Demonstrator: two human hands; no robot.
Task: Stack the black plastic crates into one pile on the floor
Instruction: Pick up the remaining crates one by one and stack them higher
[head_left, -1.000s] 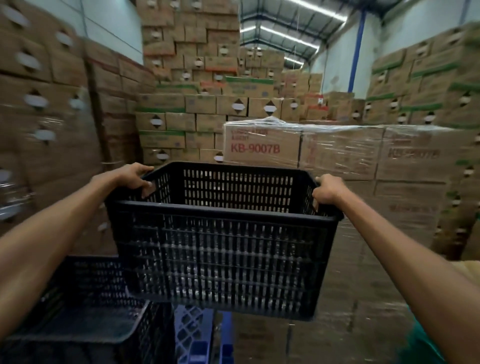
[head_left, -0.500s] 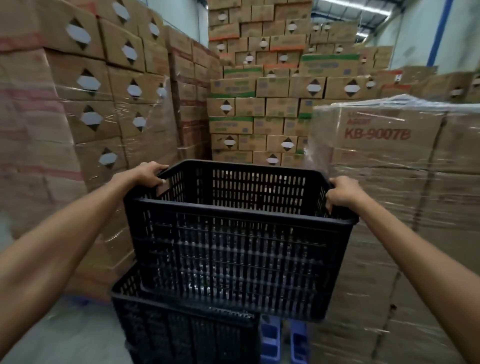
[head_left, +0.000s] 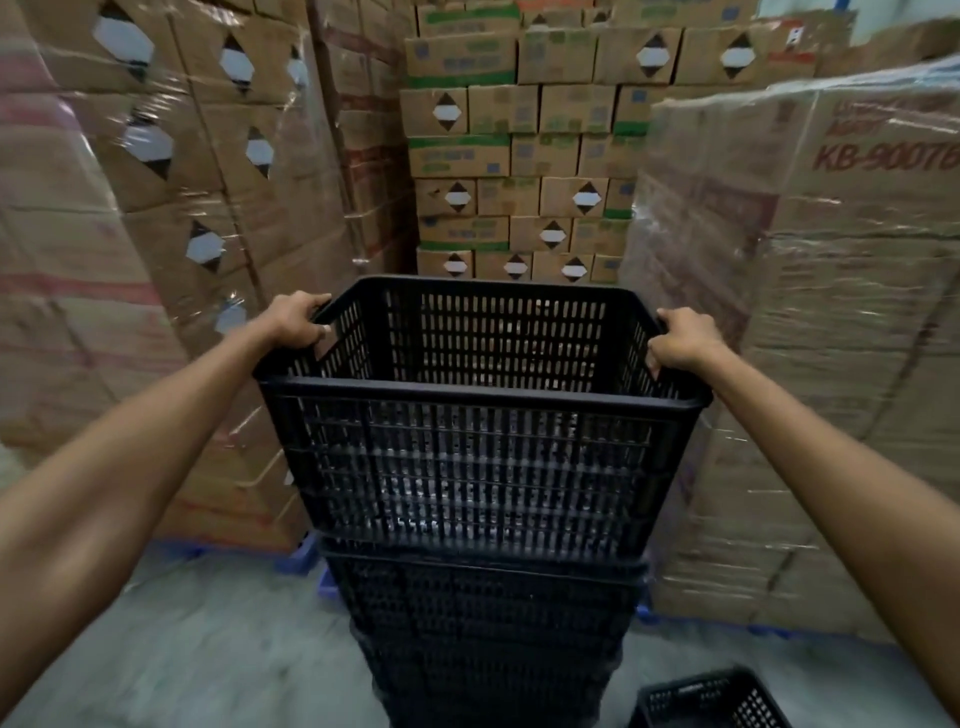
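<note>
A black slatted plastic crate (head_left: 478, 457) is in front of me, held by its rim on both sides. My left hand (head_left: 298, 319) grips the left rim and my right hand (head_left: 680, 340) grips the right rim. The crate sits directly over a pile of black crates (head_left: 488, 623) standing on the grey floor, its bottom at the pile's top edge. Whether it rests fully in the pile I cannot tell. Another black crate (head_left: 711, 699) lies on the floor at the lower right.
Shrink-wrapped pallets of cardboard boxes rise close on the left (head_left: 156, 260) and right (head_left: 831, 364), with more boxes (head_left: 519, 156) stacked behind the pile. Blue pallet edges (head_left: 306, 556) show at floor level. Grey concrete floor (head_left: 208, 649) lies at the lower left.
The view has swung down and right. The held crate went from being carried to the left of the pile to sitting directly over it, lower and closer to its top.
</note>
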